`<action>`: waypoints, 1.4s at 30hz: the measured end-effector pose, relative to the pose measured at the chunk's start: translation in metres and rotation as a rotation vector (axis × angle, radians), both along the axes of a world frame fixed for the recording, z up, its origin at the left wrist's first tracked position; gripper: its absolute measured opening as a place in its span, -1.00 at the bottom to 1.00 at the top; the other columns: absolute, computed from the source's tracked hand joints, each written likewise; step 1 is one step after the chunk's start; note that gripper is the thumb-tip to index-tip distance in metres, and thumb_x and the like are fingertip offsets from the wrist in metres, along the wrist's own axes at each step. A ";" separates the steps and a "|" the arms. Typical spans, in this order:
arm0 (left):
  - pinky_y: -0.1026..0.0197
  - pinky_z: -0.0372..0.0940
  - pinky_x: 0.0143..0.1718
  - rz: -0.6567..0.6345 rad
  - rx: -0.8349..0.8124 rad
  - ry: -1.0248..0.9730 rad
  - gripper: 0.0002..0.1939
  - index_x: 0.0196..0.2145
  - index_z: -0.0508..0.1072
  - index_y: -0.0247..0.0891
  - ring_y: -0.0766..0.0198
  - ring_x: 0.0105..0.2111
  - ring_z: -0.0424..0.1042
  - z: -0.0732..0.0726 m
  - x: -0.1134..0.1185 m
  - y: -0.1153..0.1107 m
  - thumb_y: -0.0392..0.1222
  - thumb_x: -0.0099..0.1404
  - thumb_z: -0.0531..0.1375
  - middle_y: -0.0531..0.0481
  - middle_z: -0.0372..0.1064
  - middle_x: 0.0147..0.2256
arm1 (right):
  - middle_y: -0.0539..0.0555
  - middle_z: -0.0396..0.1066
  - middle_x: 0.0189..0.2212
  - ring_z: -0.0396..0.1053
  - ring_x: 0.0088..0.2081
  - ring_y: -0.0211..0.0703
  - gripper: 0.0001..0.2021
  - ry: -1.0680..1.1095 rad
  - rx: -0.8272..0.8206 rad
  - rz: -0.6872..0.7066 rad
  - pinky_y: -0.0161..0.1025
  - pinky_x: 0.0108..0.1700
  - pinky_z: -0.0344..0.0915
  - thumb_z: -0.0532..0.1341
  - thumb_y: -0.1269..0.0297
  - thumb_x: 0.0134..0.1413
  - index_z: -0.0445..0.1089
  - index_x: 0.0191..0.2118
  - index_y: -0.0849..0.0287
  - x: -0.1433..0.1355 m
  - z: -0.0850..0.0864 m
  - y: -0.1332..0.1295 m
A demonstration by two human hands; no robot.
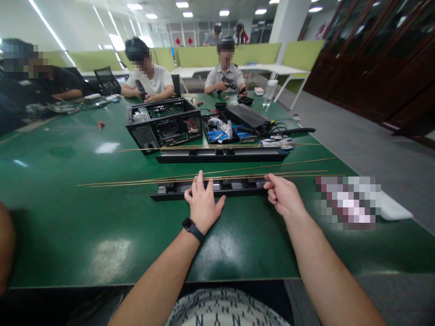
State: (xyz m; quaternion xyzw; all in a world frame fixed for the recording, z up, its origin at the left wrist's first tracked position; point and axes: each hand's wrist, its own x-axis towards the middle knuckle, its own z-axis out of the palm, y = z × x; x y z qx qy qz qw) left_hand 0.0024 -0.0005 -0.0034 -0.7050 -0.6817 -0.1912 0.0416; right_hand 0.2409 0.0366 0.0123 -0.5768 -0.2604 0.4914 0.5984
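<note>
A black rail with dark blocks in its channel (234,192) lies across the green table, and several thin brass-coloured rods (118,184) rest along its top, sticking out past both ends. My left hand (203,199) lies on the rail's middle with its fingers spread, the fingertips over the rods. At the rail's right end my right hand (281,191) is closed, thumb and forefinger pinched at the rods; how many it grips cannot be made out. Behind, a second black rail (220,158) lies parallel, with more thin rods (136,149) along it.
Beyond the rails stand an open black computer case (163,127), a tray with blue-and-white gloves (220,131) and black cables (272,130). A blurred packet (346,201) lies at right. People sit across the table; an arm (6,244) shows at the left edge.
</note>
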 end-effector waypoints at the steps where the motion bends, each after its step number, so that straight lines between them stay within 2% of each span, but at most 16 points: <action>1: -0.28 0.19 0.21 0.000 0.000 0.000 -0.32 0.32 0.37 -0.19 -0.18 0.40 0.10 0.000 0.000 0.000 0.13 0.34 0.25 -0.30 -0.13 0.52 | -0.07 0.39 -0.62 0.04 -0.80 -0.45 -0.86 -0.002 0.001 0.001 -0.45 -0.81 -0.12 0.32 0.26 0.24 0.45 -0.28 0.23 0.000 0.000 0.000; 15: -0.29 0.18 0.21 -0.004 -0.011 -0.010 -0.32 0.32 0.37 -0.20 -0.22 0.40 0.10 0.002 0.000 -0.001 0.13 0.34 0.24 -0.31 -0.14 0.52 | -0.08 0.37 -0.64 0.04 -0.80 -0.45 -0.90 0.009 0.030 -0.056 -0.45 -0.82 -0.12 0.29 0.33 0.23 0.44 -0.32 0.22 0.002 -0.001 0.001; 29: -0.28 0.18 0.21 -0.001 -0.007 0.001 -0.31 0.33 0.36 -0.20 -0.19 0.41 0.09 0.001 0.001 0.000 0.13 0.33 0.25 -0.30 -0.14 0.52 | -0.06 0.39 -0.63 0.03 -0.80 -0.43 -0.88 -0.005 0.008 -0.016 -0.45 -0.82 -0.13 0.25 0.31 0.28 0.45 -0.28 0.23 0.001 -0.001 0.002; 42: -0.29 0.18 0.21 -0.004 -0.005 0.008 -0.32 0.33 0.36 -0.19 -0.20 0.41 0.09 0.001 0.000 0.000 0.12 0.35 0.23 -0.31 -0.15 0.52 | -0.08 0.39 -0.63 0.03 -0.80 -0.45 -0.83 0.004 0.000 -0.005 -0.45 -0.81 -0.13 0.34 0.23 0.22 0.42 -0.30 0.20 -0.001 0.000 0.000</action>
